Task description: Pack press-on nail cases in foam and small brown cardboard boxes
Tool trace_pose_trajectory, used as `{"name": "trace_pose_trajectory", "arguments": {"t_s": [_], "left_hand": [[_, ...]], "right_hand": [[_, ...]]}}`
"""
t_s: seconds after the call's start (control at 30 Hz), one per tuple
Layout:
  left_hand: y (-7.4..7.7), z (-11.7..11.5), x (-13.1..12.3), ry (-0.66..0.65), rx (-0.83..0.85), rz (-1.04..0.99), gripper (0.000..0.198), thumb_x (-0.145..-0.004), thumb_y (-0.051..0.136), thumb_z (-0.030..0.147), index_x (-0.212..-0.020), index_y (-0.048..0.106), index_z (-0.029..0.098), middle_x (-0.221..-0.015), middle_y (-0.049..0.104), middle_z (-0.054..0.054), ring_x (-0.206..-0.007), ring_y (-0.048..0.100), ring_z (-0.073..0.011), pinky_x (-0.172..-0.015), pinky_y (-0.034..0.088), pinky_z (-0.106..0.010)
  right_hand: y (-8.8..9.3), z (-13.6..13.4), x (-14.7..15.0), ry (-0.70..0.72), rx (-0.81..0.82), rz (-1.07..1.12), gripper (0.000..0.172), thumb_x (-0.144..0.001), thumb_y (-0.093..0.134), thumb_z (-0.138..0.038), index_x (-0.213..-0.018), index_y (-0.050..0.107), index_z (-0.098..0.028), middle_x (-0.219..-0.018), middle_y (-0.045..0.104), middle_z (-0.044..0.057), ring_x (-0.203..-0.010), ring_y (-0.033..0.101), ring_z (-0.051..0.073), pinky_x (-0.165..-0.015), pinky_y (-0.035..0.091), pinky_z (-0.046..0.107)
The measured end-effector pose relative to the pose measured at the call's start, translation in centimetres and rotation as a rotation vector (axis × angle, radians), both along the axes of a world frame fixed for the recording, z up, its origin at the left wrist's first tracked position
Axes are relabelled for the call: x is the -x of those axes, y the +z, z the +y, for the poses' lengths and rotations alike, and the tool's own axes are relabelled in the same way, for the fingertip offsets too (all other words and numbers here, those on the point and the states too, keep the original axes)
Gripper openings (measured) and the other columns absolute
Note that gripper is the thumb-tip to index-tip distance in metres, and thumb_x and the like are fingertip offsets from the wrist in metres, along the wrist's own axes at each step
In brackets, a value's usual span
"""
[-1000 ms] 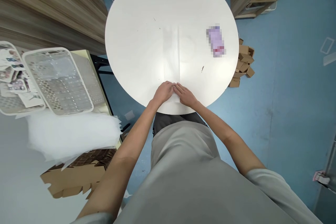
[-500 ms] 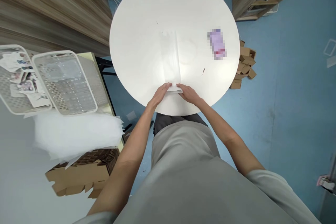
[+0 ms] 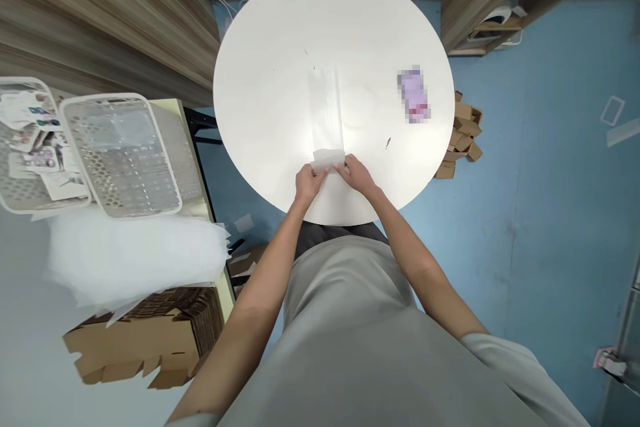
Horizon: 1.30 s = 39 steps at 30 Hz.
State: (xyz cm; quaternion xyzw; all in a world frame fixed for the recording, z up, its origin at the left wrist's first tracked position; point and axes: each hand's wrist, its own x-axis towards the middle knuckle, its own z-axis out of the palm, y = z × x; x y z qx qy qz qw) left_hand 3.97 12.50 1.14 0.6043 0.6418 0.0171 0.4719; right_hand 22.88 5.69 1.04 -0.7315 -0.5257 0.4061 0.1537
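A long translucent white strip, like a foam or plastic sheet [image 3: 326,107], lies on the round white table [image 3: 270,33] and runs away from me. Its near end is folded over into a flat flap close to my body. On the left end of that fold, my left hand [image 3: 309,183] grips with thumb and fingers closed. At the right end my right hand [image 3: 356,175] pinches the same fold, thumb pointing inward. The two thumbs nearly meet at the flap's near edge. Whether anything is wrapped inside the fold I cannot tell.
A blurred purple item [image 3: 414,93] lies on the table's right. At left stand white baskets [image 3: 181,193] of cards and clear packets, a stack of white sheets [image 3: 140,257] and folded cardboard boxes [image 3: 145,340]. Small cartons [image 3: 465,127] are piled beyond the table's right edge.
My hands have turned the near end of the sheet over, so a wider flap shows. Both thumbs have moved to its near edge. The whole view has shifted slightly.
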Motion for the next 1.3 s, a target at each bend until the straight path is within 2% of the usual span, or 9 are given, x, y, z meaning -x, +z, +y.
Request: {"name": "trace_pose_trajectory", "arguments": {"t_s": [0.3,0.5,0.63,0.8,0.9,0.97,1.1,1.2,1.3], "left_hand": [[1.2,1.4,-2.1,0.046,0.015,0.135,0.049,-0.099,0.072,0.051,-0.063,0.054,0.024,-0.071,0.068,-0.005,-0.077,0.065,-0.0232,-0.070,0.041,-0.034],[1.2,2.7,-2.9,0.034,0.099,0.238,0.044,-0.097,0.074,0.052,-0.067,0.056,0.025,-0.077,0.071,-0.008,-0.084,0.070,-0.0272,-0.076,0.046,-0.035],[1.0,3.3,-3.0,-0.005,0.131,0.270,0.042,-0.096,0.077,0.052,-0.069,0.057,0.026,-0.081,0.073,-0.010,-0.091,0.073,-0.0298,-0.080,0.049,-0.035],[0.7,3.2,-2.9,-0.011,0.138,0.247,0.036,-0.097,0.075,0.052,-0.078,0.064,0.025,-0.085,0.075,-0.011,-0.094,0.074,-0.0325,-0.082,0.053,-0.038],[0.6,2.2,-3.0,0.008,0.040,0.225,0.031,-0.097,0.075,0.050,-0.105,0.075,0.020,-0.107,0.079,-0.018,-0.107,0.075,-0.0391,-0.092,0.057,-0.047],[0.5,1.5,-3.1,0.002,-0.171,0.182,0.048,-0.099,0.073,0.046,-0.137,0.070,0.017,-0.139,0.073,-0.024,-0.131,0.069,-0.0426,-0.105,0.056,-0.053],[0.2,1.3,-3.2,-0.328,-0.401,-0.032,0.061,-0.105,0.061,0.032,-0.163,0.054,0.016,-0.169,0.054,-0.022,-0.164,0.043,-0.0383,-0.131,0.041,-0.054],[-0.1,2.4,-2.6,-0.578,-0.319,-0.147,0.062,-0.099,0.056,0.021,-0.161,0.058,0.015,-0.165,0.059,-0.020,-0.159,0.051,-0.0364,-0.133,0.041,-0.055],[-0.1,3.2,-1.7,-0.648,-0.306,-0.151,0.065,-0.097,0.053,0.020,-0.161,0.058,0.012,-0.166,0.060,-0.019,-0.156,0.054,-0.0350,-0.134,0.040,-0.055]], "right_hand": [[0.1,2.8,1.8,-0.340,0.158,-0.071,0.028,-0.109,0.066,-0.051,-0.112,0.065,-0.023,-0.116,0.073,0.008,-0.102,0.070,0.025,-0.083,0.056,0.036],[0.3,3.9,3.1,-0.348,0.222,-0.141,0.030,-0.111,0.063,-0.050,-0.123,0.061,-0.022,-0.123,0.074,0.015,-0.109,0.074,0.033,-0.092,0.063,0.047],[0.9,3.5,3.4,-0.226,0.085,-0.251,0.035,-0.113,0.058,-0.035,-0.142,0.058,-0.016,-0.154,0.062,0.027,-0.137,0.067,0.039,-0.109,0.061,0.057],[0.5,2.1,2.3,0.191,-0.113,-0.151,0.051,-0.105,0.070,-0.025,-0.154,0.057,-0.019,-0.178,0.046,0.020,-0.171,0.036,0.035,-0.138,0.037,0.059],[-0.2,1.5,1.9,0.231,-0.108,-0.148,0.051,-0.106,0.068,-0.020,-0.156,0.058,-0.020,-0.181,0.043,0.019,-0.174,0.032,0.034,-0.138,0.037,0.059],[-0.5,1.3,2.1,0.218,-0.119,-0.158,0.049,-0.108,0.065,-0.019,-0.156,0.059,-0.020,-0.181,0.043,0.019,-0.175,0.031,0.034,-0.137,0.039,0.060],[-0.8,1.2,2.4,0.186,-0.147,-0.154,0.050,-0.111,0.057,-0.018,-0.160,0.056,-0.019,-0.178,0.047,0.020,-0.174,0.033,0.032,-0.137,0.041,0.059],[-0.8,1.2,2.3,0.185,-0.146,-0.161,0.051,-0.111,0.052,-0.014,-0.161,0.056,-0.017,-0.177,0.049,0.019,-0.173,0.035,0.031,-0.139,0.040,0.055],[-0.7,1.1,2.1,0.211,-0.144,-0.161,0.051,-0.108,0.058,-0.017,-0.159,0.058,-0.013,-0.177,0.049,0.020,-0.172,0.036,0.033,-0.139,0.039,0.053]]}}
